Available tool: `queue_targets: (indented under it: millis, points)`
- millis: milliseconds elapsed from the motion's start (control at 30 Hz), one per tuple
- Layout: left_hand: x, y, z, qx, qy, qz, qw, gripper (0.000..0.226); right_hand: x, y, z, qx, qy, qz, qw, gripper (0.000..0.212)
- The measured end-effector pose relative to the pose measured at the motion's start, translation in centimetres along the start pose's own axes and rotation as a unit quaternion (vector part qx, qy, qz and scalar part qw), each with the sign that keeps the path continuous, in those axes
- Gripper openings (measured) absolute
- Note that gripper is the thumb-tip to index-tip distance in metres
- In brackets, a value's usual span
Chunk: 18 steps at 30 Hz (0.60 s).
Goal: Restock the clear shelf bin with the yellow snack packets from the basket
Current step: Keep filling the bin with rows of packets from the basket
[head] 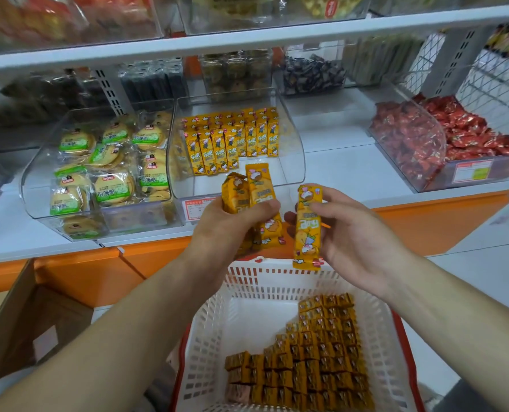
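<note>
My left hand [232,230] grips a small bunch of yellow snack packets [257,191] upright, just in front of the clear shelf bin [292,168]. My right hand [348,233] pinches a single yellow packet [306,227] held upright beside them. Inside the bin, several yellow packets [232,141] stand in rows at the back, and its front floor is bare. Below my hands sits the white basket [247,295], with many more yellow packets [315,355] stacked on end in its right half.
A clear bin of green-labelled biscuits [107,168] stands left of the target bin, and a bin of red sweets [443,138] stands at the right. An orange shelf edge [146,257] runs beneath. A cardboard box [24,319] sits on the floor at the left.
</note>
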<state>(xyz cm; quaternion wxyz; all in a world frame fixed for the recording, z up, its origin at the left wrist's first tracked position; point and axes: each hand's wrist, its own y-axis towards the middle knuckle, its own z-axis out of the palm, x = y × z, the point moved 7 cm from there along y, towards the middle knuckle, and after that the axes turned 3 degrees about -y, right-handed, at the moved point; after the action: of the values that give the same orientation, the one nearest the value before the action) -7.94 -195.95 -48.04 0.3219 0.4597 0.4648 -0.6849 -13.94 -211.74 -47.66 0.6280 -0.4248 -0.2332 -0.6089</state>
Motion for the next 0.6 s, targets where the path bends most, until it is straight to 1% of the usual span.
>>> queue_targets:
  millis: [67, 167, 267, 300, 400, 433, 533, 600]
  points:
    - [-0.2, 0.2, -0.7, -0.013, -0.004, -0.002, 1.0, 0.059, 0.2, 0.0, -0.5, -0.018, -0.039, -0.01, 0.999, 0.031]
    - [-0.6, 0.3, -1.4, -0.026, -0.008, 0.002, 1.0, 0.052, 0.7, -0.1, -1.3, -0.062, -0.121, -0.023, 0.99, 0.034]
    - [-0.8, 0.3, -1.9, -0.037, -0.008, 0.004, 0.999, 0.051, 1.3, 0.0, -1.7, -0.088, -0.103, -0.034, 0.99, 0.03]
    - [-0.8, 0.3, -2.0, -0.039, -0.01, 0.004, 0.999, 0.051, 1.3, 0.1, -1.8, -0.089, -0.09, -0.034, 0.991, 0.028]
    - [-0.9, 0.2, -2.2, -0.041, -0.012, 0.007, 0.999, 0.061, 1.2, 0.1, -1.9, -0.09, -0.042, -0.027, 0.995, 0.016]
    - [-1.0, 0.2, -2.3, -0.042, -0.012, 0.009, 0.999, 0.061, 1.0, 0.1, -1.8, -0.087, -0.031, -0.026, 0.995, 0.019]
    - [-1.1, 0.1, -2.1, -0.028, -0.011, 0.011, 0.999, 0.05, 0.1, -0.2, -0.6, -0.06, -0.047, -0.021, 0.997, 0.028]
    - [-1.0, -0.1, -1.6, -0.007, -0.018, 0.009, 1.0, 0.042, -0.7, -0.4, 0.7, -0.033, -0.079, -0.023, 0.996, 0.029]
